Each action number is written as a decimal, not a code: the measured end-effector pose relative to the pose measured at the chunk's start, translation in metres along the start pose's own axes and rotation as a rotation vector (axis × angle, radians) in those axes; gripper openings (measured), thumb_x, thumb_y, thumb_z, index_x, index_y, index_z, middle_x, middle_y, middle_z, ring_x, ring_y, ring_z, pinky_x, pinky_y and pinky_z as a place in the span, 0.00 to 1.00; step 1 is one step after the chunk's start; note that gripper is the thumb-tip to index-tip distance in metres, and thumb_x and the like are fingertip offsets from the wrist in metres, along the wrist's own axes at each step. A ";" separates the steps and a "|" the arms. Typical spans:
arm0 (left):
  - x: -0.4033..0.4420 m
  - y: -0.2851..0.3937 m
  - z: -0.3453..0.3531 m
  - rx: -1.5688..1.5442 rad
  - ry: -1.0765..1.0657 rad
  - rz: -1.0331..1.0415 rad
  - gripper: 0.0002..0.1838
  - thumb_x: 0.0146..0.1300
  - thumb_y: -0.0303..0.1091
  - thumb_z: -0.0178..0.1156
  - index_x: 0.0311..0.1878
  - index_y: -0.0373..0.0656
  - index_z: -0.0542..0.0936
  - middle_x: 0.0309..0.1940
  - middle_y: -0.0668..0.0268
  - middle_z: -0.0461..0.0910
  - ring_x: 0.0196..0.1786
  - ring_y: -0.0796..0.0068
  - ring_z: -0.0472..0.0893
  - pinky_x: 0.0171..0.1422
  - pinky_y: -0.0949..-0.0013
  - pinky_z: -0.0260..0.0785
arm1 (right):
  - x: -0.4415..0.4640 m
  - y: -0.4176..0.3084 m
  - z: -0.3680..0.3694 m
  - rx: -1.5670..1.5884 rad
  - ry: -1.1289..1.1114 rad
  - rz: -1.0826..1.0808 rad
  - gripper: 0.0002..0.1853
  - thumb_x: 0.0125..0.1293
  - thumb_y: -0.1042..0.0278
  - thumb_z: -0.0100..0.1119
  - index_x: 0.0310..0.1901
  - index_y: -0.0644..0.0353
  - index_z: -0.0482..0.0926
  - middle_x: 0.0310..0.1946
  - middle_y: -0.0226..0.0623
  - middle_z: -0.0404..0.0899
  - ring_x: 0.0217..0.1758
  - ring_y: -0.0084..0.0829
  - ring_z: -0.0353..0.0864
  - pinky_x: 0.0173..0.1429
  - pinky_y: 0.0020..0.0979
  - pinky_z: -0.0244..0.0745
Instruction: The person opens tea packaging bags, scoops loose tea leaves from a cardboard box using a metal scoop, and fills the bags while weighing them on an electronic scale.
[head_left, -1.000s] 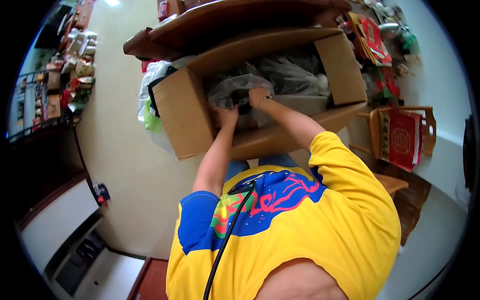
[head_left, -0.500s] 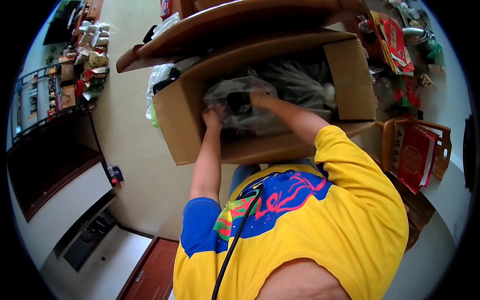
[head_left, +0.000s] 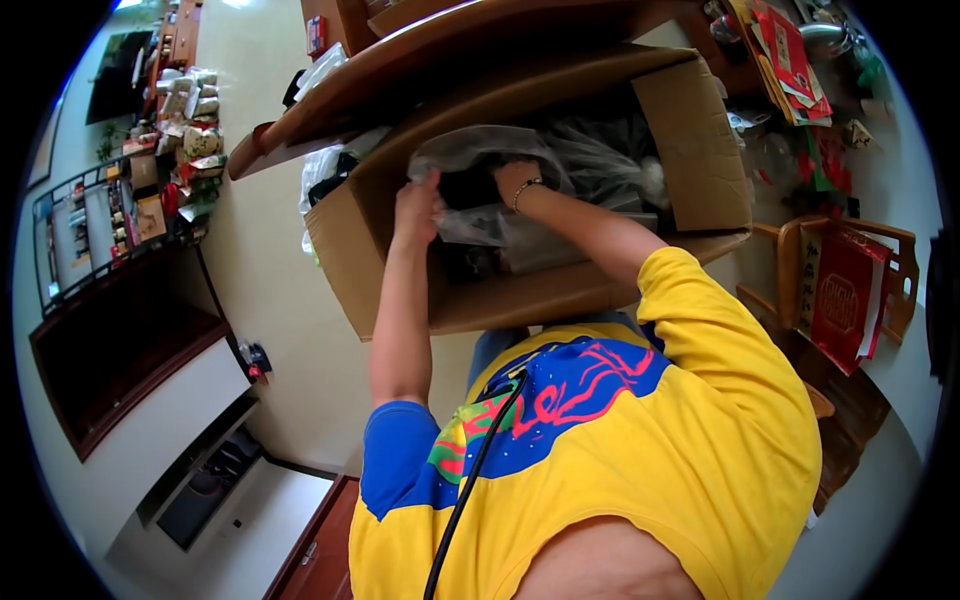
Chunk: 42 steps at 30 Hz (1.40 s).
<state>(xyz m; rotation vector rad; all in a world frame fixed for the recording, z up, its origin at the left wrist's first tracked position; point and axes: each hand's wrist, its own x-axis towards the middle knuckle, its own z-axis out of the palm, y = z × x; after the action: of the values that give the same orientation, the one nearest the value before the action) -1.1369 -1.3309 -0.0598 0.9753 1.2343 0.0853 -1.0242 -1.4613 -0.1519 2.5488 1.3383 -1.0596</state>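
Observation:
A large open cardboard box (head_left: 690, 150) stands before me. Inside lies a clear plastic bag (head_left: 465, 145) with its mouth spread wide around something dark. My left hand (head_left: 418, 210) is closed on the left edge of this bag. At the bag's mouth, my right hand (head_left: 518, 182), with a bracelet at the wrist, reaches in over the dark contents; its fingertips are hidden. A second clear bag (head_left: 600, 165), gathered at its right end, lies to the right of my right hand.
A dark wooden table edge (head_left: 400, 80) runs just beyond the box. White bags (head_left: 318, 175) lie left of it. A wooden chair (head_left: 790, 270) with a red bag (head_left: 845, 300) stands at the right. A black cable (head_left: 470, 490) hangs down my shirt.
My left hand has moved left and up, away from the right hand, with the bag's edge. The bag's mouth is spread wider. The view has shifted slightly.

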 end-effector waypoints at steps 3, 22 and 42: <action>0.005 -0.014 0.004 -0.100 -0.117 -0.031 0.10 0.67 0.37 0.62 0.42 0.40 0.77 0.18 0.77 0.58 0.18 0.84 0.56 0.21 0.75 0.45 | 0.008 0.015 0.010 0.045 0.058 0.021 0.14 0.66 0.70 0.50 0.49 0.54 0.84 0.51 0.40 0.82 0.56 0.40 0.80 0.60 0.42 0.69; 0.005 -0.022 -0.009 0.646 0.156 0.510 0.32 0.56 0.33 0.66 0.63 0.32 0.68 0.56 0.44 0.76 0.62 0.49 0.75 0.64 0.58 0.65 | -0.010 0.019 0.040 0.242 0.267 0.106 0.12 0.65 0.61 0.54 0.39 0.56 0.85 0.43 0.45 0.84 0.50 0.43 0.82 0.57 0.42 0.71; -0.027 -0.019 -0.067 0.862 0.037 0.810 0.39 0.47 0.29 0.64 0.65 0.28 0.63 0.48 0.46 0.75 0.50 0.50 0.77 0.56 0.56 0.69 | -0.127 -0.021 0.046 0.477 0.629 0.116 0.15 0.63 0.57 0.60 0.45 0.56 0.84 0.39 0.43 0.83 0.46 0.45 0.81 0.54 0.45 0.69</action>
<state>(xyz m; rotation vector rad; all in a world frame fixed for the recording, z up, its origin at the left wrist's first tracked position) -1.2102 -1.3186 -0.0525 2.1986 0.8187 0.2126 -1.1137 -1.5538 -0.1045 3.4708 1.0981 -0.6259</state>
